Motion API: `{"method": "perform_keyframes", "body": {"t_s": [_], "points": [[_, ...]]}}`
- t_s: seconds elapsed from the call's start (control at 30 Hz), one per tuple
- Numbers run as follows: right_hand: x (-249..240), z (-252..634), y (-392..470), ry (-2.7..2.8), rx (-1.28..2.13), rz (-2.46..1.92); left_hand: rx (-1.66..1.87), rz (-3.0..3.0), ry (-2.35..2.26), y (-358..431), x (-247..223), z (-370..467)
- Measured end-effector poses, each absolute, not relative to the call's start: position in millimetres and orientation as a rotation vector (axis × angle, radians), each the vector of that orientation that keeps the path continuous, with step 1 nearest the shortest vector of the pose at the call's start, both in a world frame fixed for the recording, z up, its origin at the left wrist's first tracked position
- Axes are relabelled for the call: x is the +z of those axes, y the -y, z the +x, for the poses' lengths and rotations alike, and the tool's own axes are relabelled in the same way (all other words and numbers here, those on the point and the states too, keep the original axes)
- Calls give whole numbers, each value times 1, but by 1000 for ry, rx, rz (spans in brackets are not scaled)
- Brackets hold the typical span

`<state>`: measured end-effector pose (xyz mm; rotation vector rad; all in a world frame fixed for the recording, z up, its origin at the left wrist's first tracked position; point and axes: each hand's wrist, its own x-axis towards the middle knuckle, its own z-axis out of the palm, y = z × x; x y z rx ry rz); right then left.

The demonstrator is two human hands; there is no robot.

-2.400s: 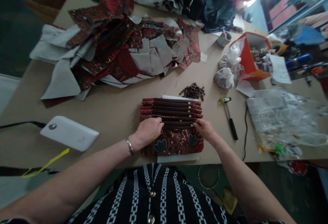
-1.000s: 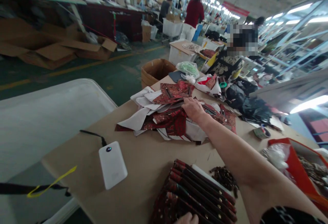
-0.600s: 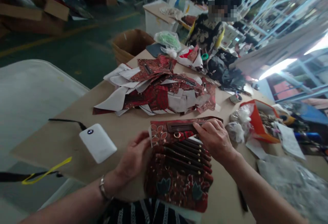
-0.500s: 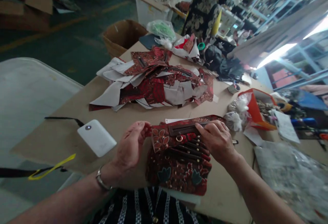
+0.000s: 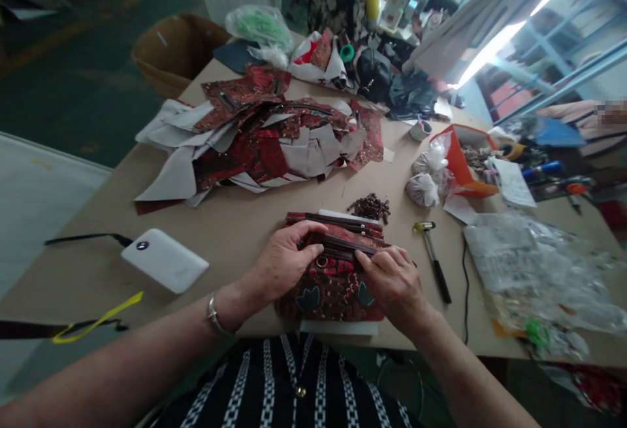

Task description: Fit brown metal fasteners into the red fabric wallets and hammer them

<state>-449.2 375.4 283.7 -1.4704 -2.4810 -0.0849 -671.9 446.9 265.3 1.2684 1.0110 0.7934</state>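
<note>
A dark red patterned bag panel (image 5: 340,250) with a brown zip strip and a gold ring lies on a stack of similar flower-decorated panels (image 5: 337,297) at the table's near edge. My left hand (image 5: 281,259) has its left end between thumb and fingers. My right hand (image 5: 399,284) grips the right end, thumb pressed along the zip strip. Behind the stack, more folded strips with small gold studs (image 5: 362,225) show. Just beyond is a heap of small dark brown pieces (image 5: 369,207). My fingertips partly hide the panel's ends.
A small hammer (image 5: 434,264) lies to the right, near a black cord (image 5: 465,291) and clear plastic bags (image 5: 533,271). An orange box (image 5: 458,160) stands behind. Many cut panels (image 5: 240,160) are piled at the far side. At left lies a white power bank (image 5: 164,261).
My view has shifted, bringing the hammer and the brown pieces into sight. Both hands have come closer together, and the panel has folded down onto the stack.
</note>
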Motion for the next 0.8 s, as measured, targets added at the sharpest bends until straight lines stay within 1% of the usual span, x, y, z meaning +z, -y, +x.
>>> {"method": "perform_keyframes", "body": {"t_s": [0.13, 0.27, 0.37, 0.47, 0.57, 0.67, 0.73, 0.8], "points": [[290, -448, -374, 2060, 384, -1551, 798, 1212, -950, -438, 283, -672], [285, -446, -379, 1873, 644, -1531, 788, 1191, -988, -428, 293, -673], [275, -448, -379, 1786, 891, -1523, 806, 1175, -1018, -424, 292, -673], [266, -452, -376, 1715, 1052, -1497, 784, 1172, -1006, -422, 287, -673], [261, -454, -373, 1699, 1139, -1462, 754, 1230, -987, -420, 283, -673], [267, -452, -370, 1723, 1226, -1528, 723, 1380, -965, -418, 279, -677], [278, -448, -365, 1881, 1125, -1647, 761, 1594, -979, -417, 278, -680], [293, -445, -357, 2164, 904, -1737, 856, 1885, -1003, -413, 279, -682]]}}
